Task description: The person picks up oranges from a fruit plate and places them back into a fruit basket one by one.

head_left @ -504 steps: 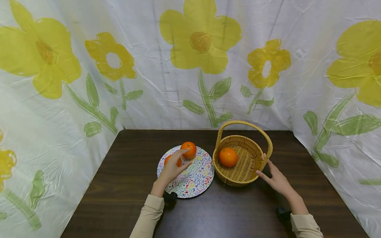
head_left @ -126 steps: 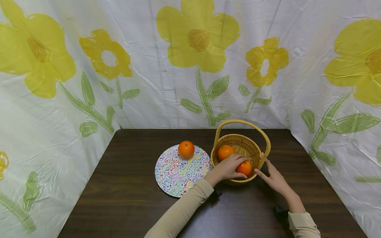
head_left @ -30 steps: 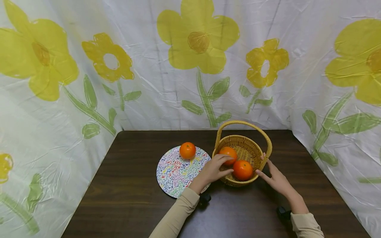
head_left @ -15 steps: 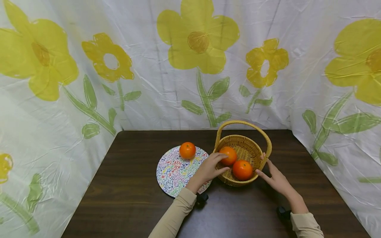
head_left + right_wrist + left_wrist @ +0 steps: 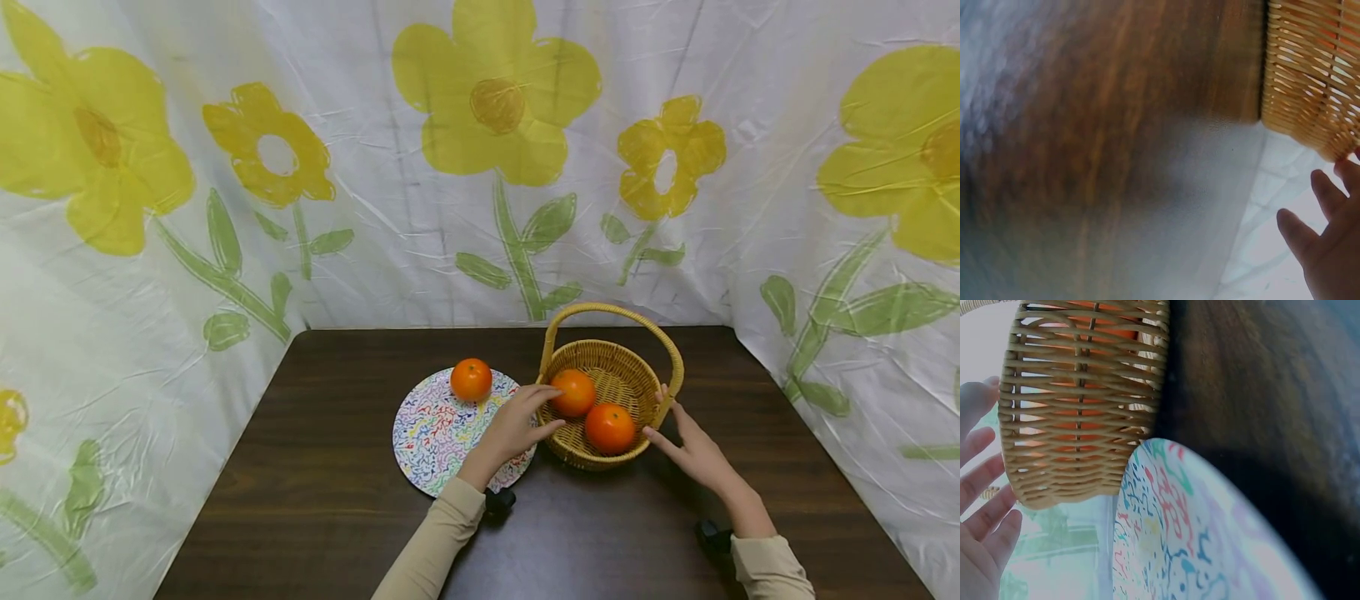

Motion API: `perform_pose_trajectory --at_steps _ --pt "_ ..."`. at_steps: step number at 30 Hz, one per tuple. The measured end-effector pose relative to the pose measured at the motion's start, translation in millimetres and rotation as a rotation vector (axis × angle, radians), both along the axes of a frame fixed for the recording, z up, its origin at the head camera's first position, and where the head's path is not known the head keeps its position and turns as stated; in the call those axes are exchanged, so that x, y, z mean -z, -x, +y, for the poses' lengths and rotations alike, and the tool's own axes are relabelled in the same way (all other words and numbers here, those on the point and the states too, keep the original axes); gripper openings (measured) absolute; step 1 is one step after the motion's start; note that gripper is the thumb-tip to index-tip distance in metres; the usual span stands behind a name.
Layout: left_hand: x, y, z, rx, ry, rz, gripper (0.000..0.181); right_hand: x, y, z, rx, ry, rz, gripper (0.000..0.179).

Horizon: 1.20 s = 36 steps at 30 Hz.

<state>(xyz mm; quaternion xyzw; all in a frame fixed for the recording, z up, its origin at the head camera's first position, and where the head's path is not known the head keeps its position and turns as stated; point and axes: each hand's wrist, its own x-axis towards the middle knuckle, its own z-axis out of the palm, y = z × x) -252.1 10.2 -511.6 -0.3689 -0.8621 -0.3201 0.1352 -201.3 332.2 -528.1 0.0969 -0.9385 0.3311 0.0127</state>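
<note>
The wicker basket [image 5: 600, 450] with its arched handle holds two oranges: one at the left [image 5: 573, 392], the other at the front [image 5: 610, 428]. One more orange [image 5: 471, 380] sits near the far edge of a round plate [image 5: 442, 442] with a multicoloured squiggle pattern. My left hand [image 5: 510, 429] hovers over the plate's right side at the basket's left rim, fingers spread and holding nothing. At the handle's right foot, my right hand [image 5: 697, 450] touches the basket with thumb and fingertips; the right wrist view shows its fingers [image 5: 1329, 197] fairly straight.
Everything stands on a dark wood-grain table [image 5: 315, 467]. A white curtain [image 5: 375, 250] printed with yellow flowers hangs behind and at both sides. The plate lies close against the basket's left side.
Earlier, the left hand carried a second orange from plate to basket and let it go. Over the last second it has drawn back left, out of the basket. The right hand has stayed put.
</note>
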Motion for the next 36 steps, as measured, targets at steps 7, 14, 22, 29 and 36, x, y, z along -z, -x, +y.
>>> perform_pose_trajectory --at_steps 7,14,22,29,36 --pt "1.9 -1.3 -6.7 -0.029 -0.038 -0.024 0.045 0.1 -0.2 0 -0.009 0.015 -0.002 0.078" --pt "1.9 -0.3 -13.9 -0.059 -0.051 -0.029 0.045 0.9 0.5 1 -0.010 0.016 0.008 0.077" --pt "3.7 2.7 -20.8 -0.084 -0.066 -0.017 0.046 1.6 1.1 2 0.002 0.009 -0.007 0.077" --pt "9.3 1.9 -26.2 -0.103 -0.076 -0.032 0.047 0.4 -0.5 2 0.005 0.005 -0.010 0.076" --pt "10.3 -0.7 -29.8 -0.131 -0.101 -0.081 0.048 0.4 -0.4 1 0.013 0.003 -0.024 0.077"
